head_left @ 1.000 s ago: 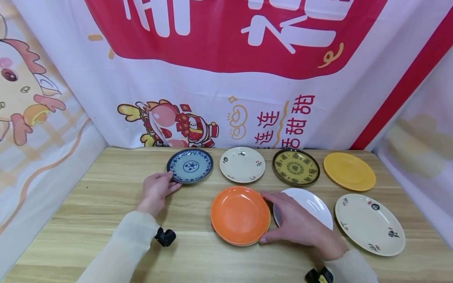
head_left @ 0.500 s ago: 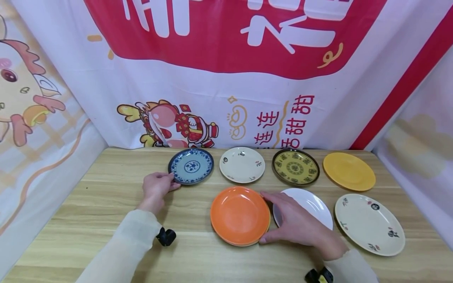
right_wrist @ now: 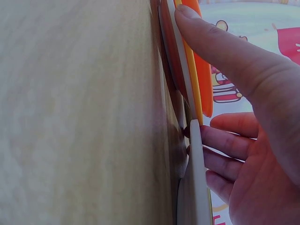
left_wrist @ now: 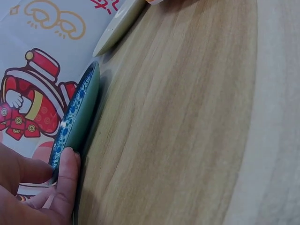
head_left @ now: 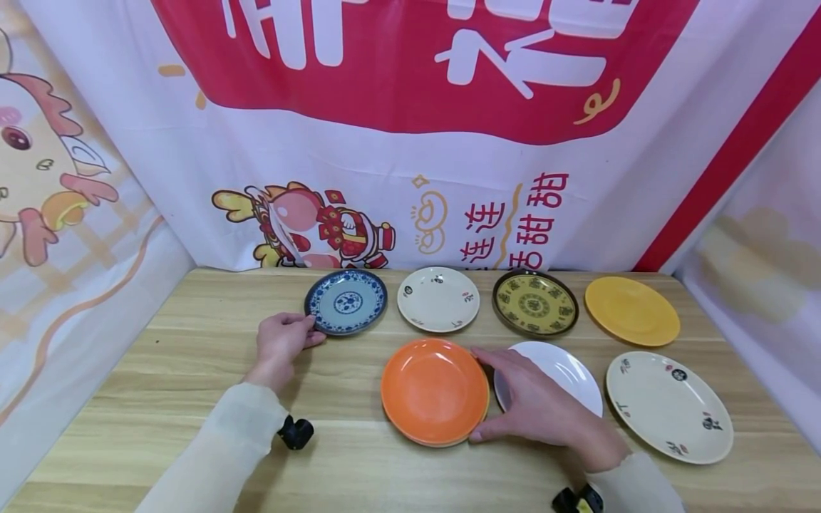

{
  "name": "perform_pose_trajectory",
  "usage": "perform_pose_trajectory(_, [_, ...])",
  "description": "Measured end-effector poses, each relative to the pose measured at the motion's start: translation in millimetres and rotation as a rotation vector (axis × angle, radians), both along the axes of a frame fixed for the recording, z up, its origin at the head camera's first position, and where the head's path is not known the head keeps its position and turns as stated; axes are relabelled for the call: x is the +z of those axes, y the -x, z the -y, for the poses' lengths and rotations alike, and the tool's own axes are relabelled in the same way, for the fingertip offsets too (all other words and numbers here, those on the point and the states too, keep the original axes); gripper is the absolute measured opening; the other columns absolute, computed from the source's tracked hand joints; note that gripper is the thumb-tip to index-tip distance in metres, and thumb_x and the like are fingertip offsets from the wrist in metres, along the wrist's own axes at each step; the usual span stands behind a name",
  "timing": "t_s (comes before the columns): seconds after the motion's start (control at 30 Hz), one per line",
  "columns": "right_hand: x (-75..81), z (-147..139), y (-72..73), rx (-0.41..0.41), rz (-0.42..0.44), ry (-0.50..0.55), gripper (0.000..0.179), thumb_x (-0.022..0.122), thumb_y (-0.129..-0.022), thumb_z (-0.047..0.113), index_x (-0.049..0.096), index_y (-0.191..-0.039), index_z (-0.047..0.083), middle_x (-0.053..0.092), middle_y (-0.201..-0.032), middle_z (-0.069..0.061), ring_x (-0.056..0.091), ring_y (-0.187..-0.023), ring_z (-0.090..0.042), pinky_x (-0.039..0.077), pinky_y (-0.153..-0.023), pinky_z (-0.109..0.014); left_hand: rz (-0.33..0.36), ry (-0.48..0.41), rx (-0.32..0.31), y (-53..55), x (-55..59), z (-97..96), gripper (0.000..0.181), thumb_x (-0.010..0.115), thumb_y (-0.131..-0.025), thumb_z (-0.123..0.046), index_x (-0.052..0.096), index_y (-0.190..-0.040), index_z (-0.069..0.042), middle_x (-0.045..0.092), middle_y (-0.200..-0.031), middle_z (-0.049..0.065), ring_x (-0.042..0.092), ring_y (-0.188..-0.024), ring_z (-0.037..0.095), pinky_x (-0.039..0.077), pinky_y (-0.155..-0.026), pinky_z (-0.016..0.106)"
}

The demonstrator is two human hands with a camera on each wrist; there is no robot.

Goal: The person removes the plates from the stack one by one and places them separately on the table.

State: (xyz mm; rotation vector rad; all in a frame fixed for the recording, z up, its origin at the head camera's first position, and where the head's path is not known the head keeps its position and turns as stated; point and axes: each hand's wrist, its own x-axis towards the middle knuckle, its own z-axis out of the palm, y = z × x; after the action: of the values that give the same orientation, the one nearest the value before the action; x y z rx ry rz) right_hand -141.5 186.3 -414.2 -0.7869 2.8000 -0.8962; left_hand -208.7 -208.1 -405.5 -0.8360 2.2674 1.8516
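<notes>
My left hand (head_left: pixel 280 344) pinches the near-left rim of a blue-and-white patterned plate (head_left: pixel 348 303) at the back left of the table. In the left wrist view, the thumb lies on the upper side of this plate (left_wrist: pixel 80 112) and a finger on its green underside. My right hand (head_left: pixel 535 399) touches the right edge of an orange plate (head_left: pixel 436 390), its thumb and fingers spread along the rim. The right wrist view shows this orange plate (right_wrist: pixel 203 84) stacked on a yellow plate (right_wrist: pixel 190 61) and a paler one. A white plate (head_left: pixel 567 370) is partly hidden under the right hand.
Along the back are a cream plate (head_left: pixel 439 299), an olive patterned plate (head_left: pixel 535 303) with a dark rim and a yellow plate (head_left: pixel 631 311). A large cream oval plate (head_left: pixel 669 407) lies at the right. Printed cloth (head_left: pixel 398 164) hangs behind the wooden table (head_left: pixel 160 399).
The blue-and-white plate has shifted very slightly right and nearer, with the left hand still at its rim. The right hand and the orange plate have stayed in place.
</notes>
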Motion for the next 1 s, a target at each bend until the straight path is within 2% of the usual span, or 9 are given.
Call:
perform_pose_trajectory(0.17, [0.6, 0, 0.3, 0.003, 0.003, 0.005, 0.115, 0.093, -0.064, 0.075, 0.054, -0.158, 0.021, 0.062, -0.154, -0.001, 0.057, -0.144, -0.029, 0.046, -0.122, -0.062, -0.009, -0.012, -0.025, 0.5, -0.5, 1.7, 0.048, 0.057, -0.112, -0.018, 0.048, -0.154, 0.003, 0.061, -0.144, 0.023, 0.076, -0.081, 0.006, 0.066, -0.089, 0.025])
perform_pose_trajectory(0.33, [0.8, -1, 0.4, 0.001, 0.02, 0.008, 0.114, 0.093, -0.063, 0.075, 0.054, -0.157, 0.023, 0.062, -0.154, -0.001, 0.057, -0.144, -0.03, 0.046, -0.121, -0.063, -0.025, 0.006, -0.017, 0.5, -0.3, 2.0, 0.045, 0.058, -0.112, -0.019, 0.051, -0.152, 0.002, 0.065, -0.138, 0.021, 0.076, -0.08, 0.007, 0.066, -0.086, 0.024])
perform_pose_trajectory(0.57, [0.8, 0, 0.5, -0.006, 0.043, 0.008, 0.114, 0.093, -0.063, 0.074, 0.054, -0.157, 0.023, 0.062, -0.155, 0.0, 0.056, -0.144, -0.03, 0.045, -0.122, -0.063, -0.095, 0.021, 0.009, -1.9, 1.5, 13.2, 0.045, 0.06, -0.111, -0.021, 0.052, -0.15, 0.0, 0.07, -0.128, 0.017, 0.077, -0.083, 0.008, 0.067, -0.086, 0.027])
perform_pose_trajectory(0.7, [1.0, 0, 0.3, -0.01, 0.047, 0.007, 0.114, 0.094, -0.063, 0.074, 0.054, -0.157, 0.023, 0.062, -0.154, 0.0, 0.056, -0.144, -0.029, 0.045, -0.122, -0.063, -0.142, 0.018, -0.001, -5.0, 6.2, 18.6, 0.044, 0.058, -0.112, -0.027, 0.055, -0.147, -0.001, 0.072, -0.123, 0.015, 0.077, -0.083, 0.008, 0.067, -0.088, 0.028])
perform_pose_trajectory(0.87, [1.4, 0, 0.1, -0.022, 0.059, 0.007, 0.114, 0.095, -0.063, 0.073, 0.053, -0.158, 0.025, 0.062, -0.154, 0.002, 0.056, -0.145, -0.027, 0.045, -0.123, -0.061, -0.165, -0.036, -0.059, -11.3, 11.6, 15.5, 0.045, 0.06, -0.112, -0.03, 0.057, -0.145, -0.001, 0.075, -0.114, 0.009, 0.077, -0.084, 0.007, 0.067, -0.09, 0.028])
perform_pose_trajectory(1.0, [2.0, 0, -0.2, -0.025, 0.056, 0.006, 0.114, 0.095, -0.063, 0.073, 0.053, -0.158, 0.026, 0.062, -0.153, 0.004, 0.056, -0.143, -0.025, 0.045, -0.123, -0.06, -0.172, -0.054, -0.142, -22.2, 16.2, 0.6, 0.045, 0.061, -0.111, -0.032, 0.059, -0.143, -0.001, 0.076, -0.11, 0.006, 0.077, -0.085, 0.008, 0.067, -0.088, 0.027])
